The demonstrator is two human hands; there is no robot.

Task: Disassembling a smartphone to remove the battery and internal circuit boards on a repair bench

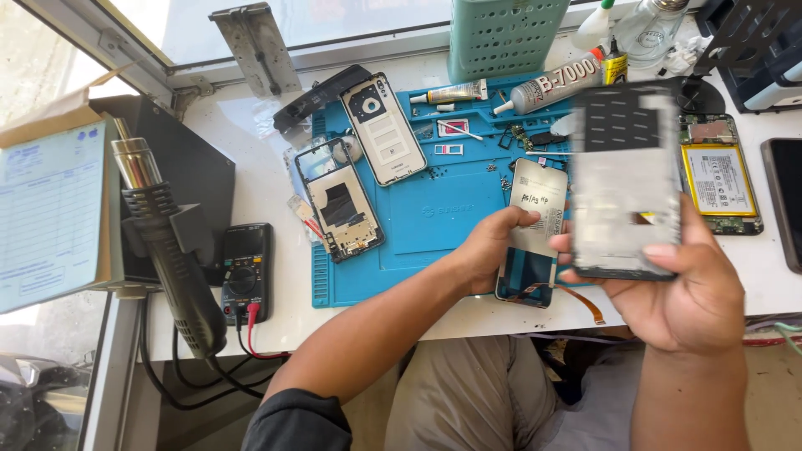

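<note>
My left hand (489, 250) holds a phone screen panel (531, 238), back side up, with an orange flex cable (585, 302) trailing off its lower end. My right hand (681, 284) grips a silver phone mid-frame (625, 179), upright and motion-blurred, just right of the screen panel. Both hands are above the front edge of the blue repair mat (434, 213). Thumb and fingers of each hand are closed around their parts.
On the mat lie an opened phone frame (338, 200), a white back cover (383, 127), glue tubes (551, 83) and small screws. A phone with exposed battery (718, 175) sits right. A heat gun (167, 242) and multimeter (244, 271) stand left, a green basket (501, 33) behind.
</note>
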